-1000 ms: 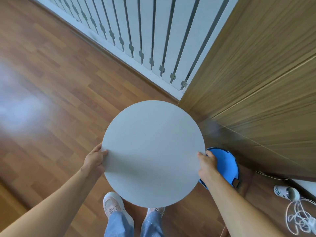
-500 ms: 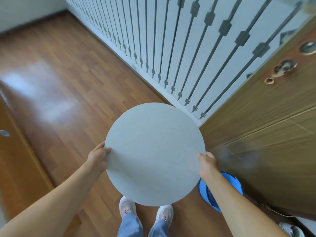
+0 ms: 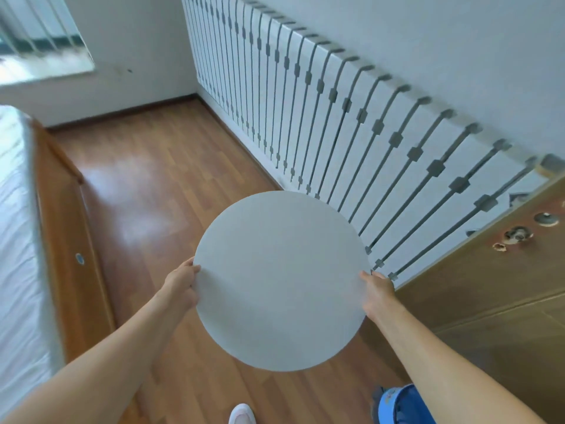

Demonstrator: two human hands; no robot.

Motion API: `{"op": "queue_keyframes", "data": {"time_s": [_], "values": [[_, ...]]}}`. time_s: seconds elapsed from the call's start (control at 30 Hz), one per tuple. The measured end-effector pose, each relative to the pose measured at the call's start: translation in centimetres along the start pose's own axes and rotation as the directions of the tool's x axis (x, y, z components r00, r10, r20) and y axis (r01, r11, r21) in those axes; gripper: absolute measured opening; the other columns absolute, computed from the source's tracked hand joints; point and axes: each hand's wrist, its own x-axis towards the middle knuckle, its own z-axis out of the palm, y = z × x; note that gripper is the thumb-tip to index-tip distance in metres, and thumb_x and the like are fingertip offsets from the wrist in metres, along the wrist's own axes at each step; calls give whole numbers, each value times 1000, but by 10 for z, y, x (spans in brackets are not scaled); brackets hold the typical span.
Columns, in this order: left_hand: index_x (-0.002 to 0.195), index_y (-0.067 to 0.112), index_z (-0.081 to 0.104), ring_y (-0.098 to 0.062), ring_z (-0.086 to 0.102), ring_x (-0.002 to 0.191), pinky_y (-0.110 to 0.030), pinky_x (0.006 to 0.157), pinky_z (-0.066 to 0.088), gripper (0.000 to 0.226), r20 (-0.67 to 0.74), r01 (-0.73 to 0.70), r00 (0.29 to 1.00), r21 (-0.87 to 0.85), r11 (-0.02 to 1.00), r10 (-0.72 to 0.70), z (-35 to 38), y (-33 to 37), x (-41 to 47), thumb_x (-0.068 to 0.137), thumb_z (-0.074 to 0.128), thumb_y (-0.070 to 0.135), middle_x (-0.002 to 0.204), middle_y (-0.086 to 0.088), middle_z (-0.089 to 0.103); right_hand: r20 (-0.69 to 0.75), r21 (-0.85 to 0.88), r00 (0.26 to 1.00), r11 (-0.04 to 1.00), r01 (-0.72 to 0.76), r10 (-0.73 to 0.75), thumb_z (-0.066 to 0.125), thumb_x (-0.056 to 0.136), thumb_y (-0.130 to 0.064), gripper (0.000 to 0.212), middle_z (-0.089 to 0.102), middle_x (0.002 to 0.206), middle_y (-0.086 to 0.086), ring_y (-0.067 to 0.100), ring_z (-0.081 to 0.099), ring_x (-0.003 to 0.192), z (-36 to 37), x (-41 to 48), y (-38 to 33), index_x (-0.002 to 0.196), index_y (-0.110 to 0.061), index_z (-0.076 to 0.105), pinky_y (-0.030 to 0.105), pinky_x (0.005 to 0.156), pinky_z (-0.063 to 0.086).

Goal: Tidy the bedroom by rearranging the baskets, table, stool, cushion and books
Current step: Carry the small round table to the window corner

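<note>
Round pale-grey table top (image 3: pixel 281 280), frame centre, gripped at opposite rims by left hand (image 3: pixel 181 283) and right hand (image 3: pixel 378 293). Recommend keeping it level, clear of white slatted radiator cover (image 3: pixel 321 117).

A wooden plank floor (image 3: pixel 159 185) runs to the far corner, glossy with window light. Along the right wall (image 3: pixel 428 41) stands a white panel with grey vertical bars (image 3: pixel 305 117). A wooden door (image 3: pixel 489 286) at the right shows bare lock holes (image 3: pixel 518 234). At the left, a white mattress (image 3: pixel 15 240) lies in a wooden bed frame (image 3: pixel 67 240) that bears a small blue round mark (image 3: pixel 79 258). A window (image 3: pixel 36 35) sits at the top left.
</note>
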Motion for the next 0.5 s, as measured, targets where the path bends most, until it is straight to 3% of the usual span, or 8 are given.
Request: {"op": "queue_keyframes", "data": {"time_s": [0.13,0.33,0.43,0.5], "values": [[124,20,62,-28,63,102,-40,86,50,43,-16,-5,1000,-36,999,4,-30,30,1,95,38,0,122,-8,65,45,-42,999,999,10,-8,49,95,2,8,60,111,20,32,58,93,37,-17,-13,94,0,56,46,87,47],[129,17,57,-26,60,91,-39,88,46,39,-39,-59,998,-131,990,54,-63,63,-9,99,34,7,123,-8,60,71,-78,996,995,65,-59,51,96,-4,32,59,118,20,39,58,110,93,-41,-23,125,8,52,51,97,45],[117,13,60,-22,59,82,-38,89,44,29,-32,-88,996,-195,977,83,-73,77,-13,100,37,12,117,-7,58,142,-88,988,993,77,-64,54,95,-7,18,61,110,18,36,61,99,118,-47,-30,111,2,57,49,93,48],[123,10,57,-26,60,97,-39,90,45,29,-28,-90,996,-232,969,86,-81,88,-11,99,42,16,125,-5,58,165,-83,985,994,73,-58,56,93,-7,13,63,111,18,33,61,93,133,-36,-32,104,1,57,48,91,49]]}}
